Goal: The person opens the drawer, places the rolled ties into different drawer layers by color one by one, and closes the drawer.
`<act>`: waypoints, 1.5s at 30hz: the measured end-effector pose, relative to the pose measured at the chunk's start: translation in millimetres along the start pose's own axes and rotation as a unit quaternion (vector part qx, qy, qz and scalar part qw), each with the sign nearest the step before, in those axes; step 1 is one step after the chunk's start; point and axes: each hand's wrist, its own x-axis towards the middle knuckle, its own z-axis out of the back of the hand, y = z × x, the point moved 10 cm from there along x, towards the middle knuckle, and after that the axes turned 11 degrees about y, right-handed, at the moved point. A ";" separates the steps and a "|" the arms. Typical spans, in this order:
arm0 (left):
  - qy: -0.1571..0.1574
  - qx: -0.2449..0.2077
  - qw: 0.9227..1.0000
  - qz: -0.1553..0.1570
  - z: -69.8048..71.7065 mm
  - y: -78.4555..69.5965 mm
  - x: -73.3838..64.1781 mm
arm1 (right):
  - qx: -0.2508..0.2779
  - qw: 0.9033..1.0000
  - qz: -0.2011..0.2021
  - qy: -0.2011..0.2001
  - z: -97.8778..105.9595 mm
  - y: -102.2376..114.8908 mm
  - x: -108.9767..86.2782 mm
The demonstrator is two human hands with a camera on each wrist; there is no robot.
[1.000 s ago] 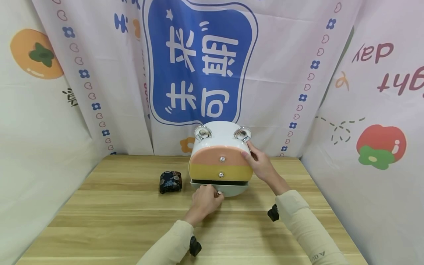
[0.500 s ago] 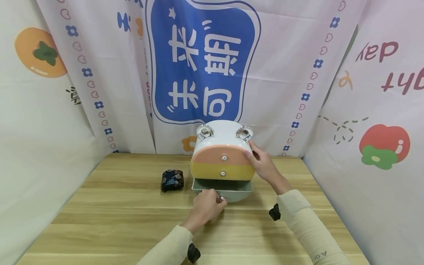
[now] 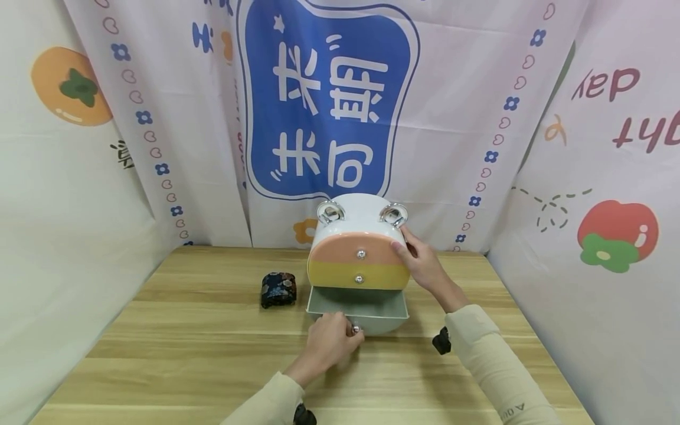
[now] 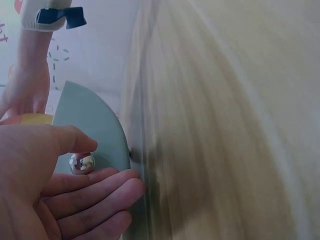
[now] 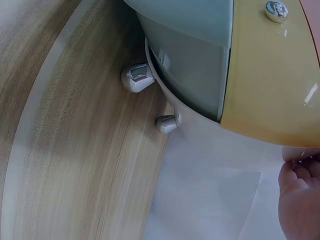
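Note:
A small rounded drawer cabinet (image 3: 363,218) with a white body and two chrome ring-shaped eyes stands at the back of the table in the head view. Its orange drawer front (image 3: 334,248) and yellow drawer front (image 3: 332,274) are closed. Below them, the grey-green bottom drawer (image 3: 388,324) is pulled out, its inside showing. My left hand (image 3: 329,341) pinches that drawer's round silver knob (image 4: 81,163) between thumb and index finger. My right hand (image 3: 426,270) holds the cabinet's upper right side, thumb on the orange front and fingers along the side.
Left of the cabinet lies a dark floral-patterned folded cloth item (image 3: 278,289) on the wooden table (image 3: 186,348). Printed curtains (image 3: 446,88) hang behind and on both sides. Short silver feet (image 5: 137,77) carry the cabinet.
The left hand has drawn the bottom drawer out toward the person, from a narrow gap to well out. The right hand has kept its hold on the cabinet.

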 end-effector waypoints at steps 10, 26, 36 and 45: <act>-0.005 0.016 1.000 -0.007 1.0 -2.5 -11.0 | 0.003 1.000 -0.005 0.002 -1.1 0.0 0.0; 0.008 0.010 1.000 -0.009 2.0 -9.0 -28.5 | 0.006 1.000 -0.009 0.006 -1.8 0.1 -1.6; 0.007 0.013 1.000 -0.014 -1.5 -10.4 -34.6 | 0.001 1.000 -0.010 0.005 -1.3 -0.8 -1.3; 0.002 0.017 1.000 -0.018 -5.5 -7.8 -38.7 | -0.001 1.000 -0.010 0.003 -1.6 -0.4 -1.7</act>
